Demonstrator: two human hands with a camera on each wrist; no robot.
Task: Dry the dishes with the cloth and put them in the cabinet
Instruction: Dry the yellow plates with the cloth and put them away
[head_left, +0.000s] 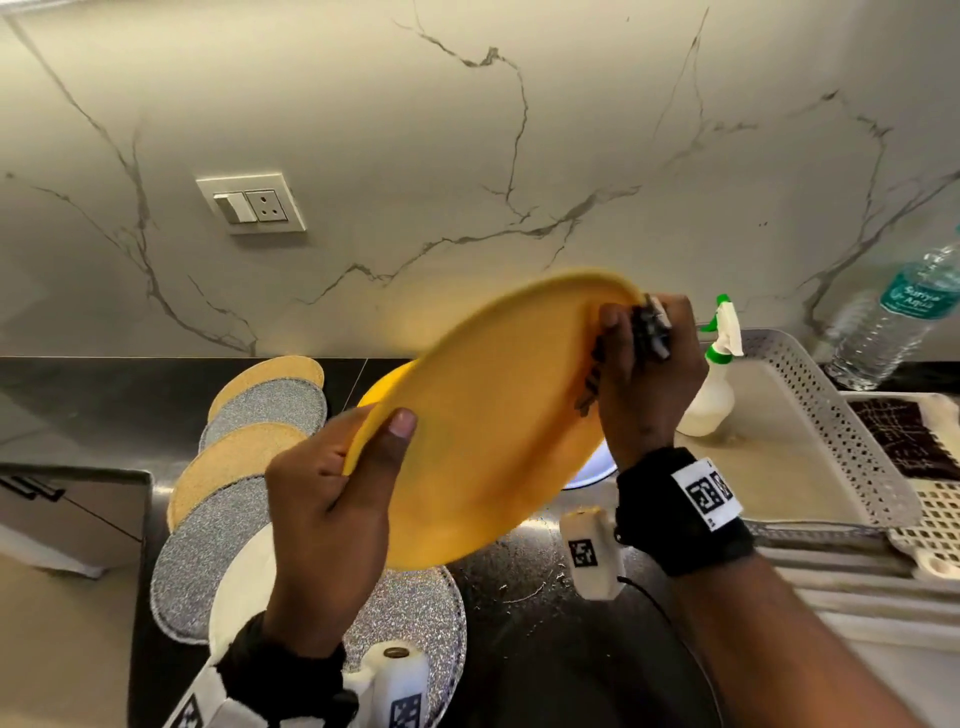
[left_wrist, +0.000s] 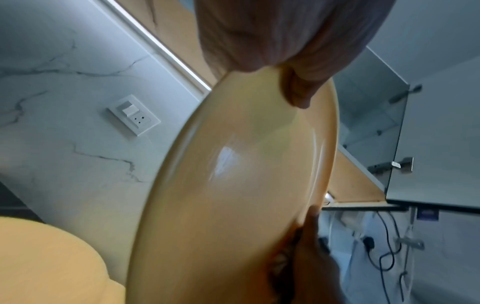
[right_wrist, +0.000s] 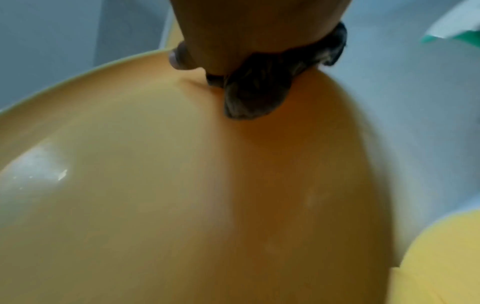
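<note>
Item: yellow plate, being held tilted above the black counter, in front of the marble wall.

Left hand: being curled round the plate's lower-left rim, thumb on the near face, fingers behind.

Right hand: being closed on a bunched dark cloth w/ white marks, which is being pressed to the plate's upper-right edge; thumb on the near face. In the right wrist view the cloth is seen wadded under the palm, touching the plate. Plate is blurred, so a wiping or turning stroke is judged to be under way.

Other dishes, relative to the held plate:
- a 2nd yellow plate, behind and below, on the counter; dry or wet cannot be told.
- a white-rimmed dish, partly hidden under the right edge.
- round mats, gold and silver, overlapped to the left.
- perforated tray w/ spray bottle, to the right; water bottle further right.

Cabinet: being shown open, above the plate, in the left wrist view; contents unclear.

Progress (est.): drying of this plate is in hand, not finished; nothing is seen stowed. Left: finishing it, shelving it, then at least the 2nd plate and prob. the white-rimmed dish.
</note>
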